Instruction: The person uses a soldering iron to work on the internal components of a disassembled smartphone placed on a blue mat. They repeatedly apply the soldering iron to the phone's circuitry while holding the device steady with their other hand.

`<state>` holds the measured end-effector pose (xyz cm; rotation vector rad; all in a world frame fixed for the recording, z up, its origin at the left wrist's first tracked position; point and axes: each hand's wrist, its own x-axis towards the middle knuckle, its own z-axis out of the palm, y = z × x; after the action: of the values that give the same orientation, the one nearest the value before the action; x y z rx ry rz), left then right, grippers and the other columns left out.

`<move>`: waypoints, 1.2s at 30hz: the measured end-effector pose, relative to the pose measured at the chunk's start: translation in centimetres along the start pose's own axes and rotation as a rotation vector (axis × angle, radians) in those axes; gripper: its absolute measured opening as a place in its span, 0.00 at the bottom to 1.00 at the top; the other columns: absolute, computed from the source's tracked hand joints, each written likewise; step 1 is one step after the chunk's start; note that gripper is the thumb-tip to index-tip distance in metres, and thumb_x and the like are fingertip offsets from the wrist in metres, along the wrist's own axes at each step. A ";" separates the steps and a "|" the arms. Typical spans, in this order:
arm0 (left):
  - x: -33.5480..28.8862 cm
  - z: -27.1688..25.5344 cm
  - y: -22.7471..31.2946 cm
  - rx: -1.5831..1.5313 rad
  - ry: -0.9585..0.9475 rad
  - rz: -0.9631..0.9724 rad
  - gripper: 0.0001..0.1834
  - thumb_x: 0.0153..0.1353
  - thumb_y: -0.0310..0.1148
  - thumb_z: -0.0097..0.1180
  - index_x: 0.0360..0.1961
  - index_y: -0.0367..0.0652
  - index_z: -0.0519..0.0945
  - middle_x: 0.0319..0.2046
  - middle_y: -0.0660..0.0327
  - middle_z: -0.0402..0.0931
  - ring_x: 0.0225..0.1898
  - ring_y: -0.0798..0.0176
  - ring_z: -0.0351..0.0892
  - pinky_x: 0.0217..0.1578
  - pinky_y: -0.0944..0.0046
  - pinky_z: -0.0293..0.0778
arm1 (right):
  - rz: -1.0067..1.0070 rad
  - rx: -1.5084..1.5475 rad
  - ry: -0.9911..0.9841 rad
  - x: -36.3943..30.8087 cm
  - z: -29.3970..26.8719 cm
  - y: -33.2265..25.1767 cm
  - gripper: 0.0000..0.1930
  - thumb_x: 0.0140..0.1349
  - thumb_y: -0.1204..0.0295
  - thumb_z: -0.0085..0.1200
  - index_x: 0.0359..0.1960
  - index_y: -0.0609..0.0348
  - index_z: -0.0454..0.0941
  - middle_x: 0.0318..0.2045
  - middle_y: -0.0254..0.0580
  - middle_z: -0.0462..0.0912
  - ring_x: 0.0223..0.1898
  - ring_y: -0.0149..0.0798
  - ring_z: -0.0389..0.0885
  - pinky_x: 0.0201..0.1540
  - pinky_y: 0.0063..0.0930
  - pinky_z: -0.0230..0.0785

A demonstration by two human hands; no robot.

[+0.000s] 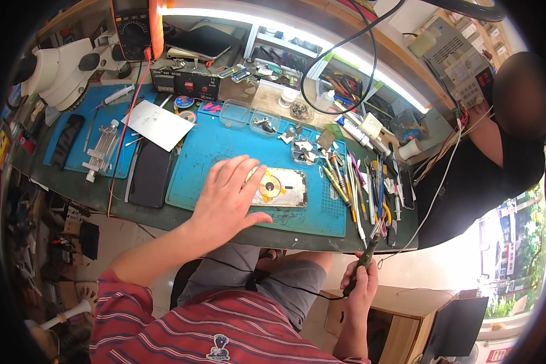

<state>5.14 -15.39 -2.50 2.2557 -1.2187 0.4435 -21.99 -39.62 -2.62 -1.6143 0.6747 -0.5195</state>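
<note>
An opened phone (294, 189), pale and worn with a round copper-coloured coil (273, 187) and yellow tape on it, lies on a blue work mat (297, 221). Over its left end, my left hand (227, 187) is stretched out with the thumb apart, hiding that part; whether the fingers press on it I cannot tell. Low at the bench's front edge, my right hand (361, 281) is wrapped round a dark green, pen-shaped corded tool (365, 261). The tool points up toward a bunch of hand tools; its black cord runs left across my lap.
Tweezers and screwdrivers (349, 185) crowd the mat's right side. Behind the phone are small clear parts boxes (233, 114). To the left lie a dark phone (148, 173), a white sheet (159, 125) and a metal clamp (105, 145); a microscope (57, 76) stands beyond. Another person (467, 176) is at right.
</note>
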 end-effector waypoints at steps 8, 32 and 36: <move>0.7 2.6 -2.2 0.015 -0.156 0.074 0.45 0.57 0.55 0.76 0.69 0.39 0.76 0.65 0.52 0.74 0.67 0.45 0.72 0.70 0.45 0.68 | -0.005 0.030 -0.121 0.0 0.2 1.9 0.17 0.80 0.77 0.44 0.66 0.65 0.73 0.33 0.36 0.79 0.28 0.24 0.75 0.32 0.20 0.73; 4.0 0.0 -7.3 -0.167 -0.417 0.323 0.45 0.49 0.44 0.81 0.70 0.53 0.78 0.67 0.59 0.77 0.69 0.52 0.77 0.80 0.36 0.61 | -0.570 -0.857 -0.282 7.0 -4.1 -5.2 0.30 0.62 0.80 0.68 0.68 0.57 0.80 0.37 0.45 0.86 0.33 0.43 0.86 0.40 0.33 0.79; 3.4 -0.7 -7.0 -0.163 -0.417 0.247 0.45 0.51 0.43 0.81 0.72 0.49 0.77 0.71 0.58 0.76 0.73 0.51 0.74 0.80 0.36 0.60 | -0.424 -0.961 -0.477 8.5 -1.5 -5.9 0.33 0.61 0.78 0.69 0.71 0.48 0.79 0.37 0.41 0.82 0.33 0.46 0.85 0.36 0.41 0.77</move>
<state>12.81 -14.09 -2.29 2.1265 -1.6863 -0.0470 -16.01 -46.10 3.12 -2.6992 0.1914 -0.0578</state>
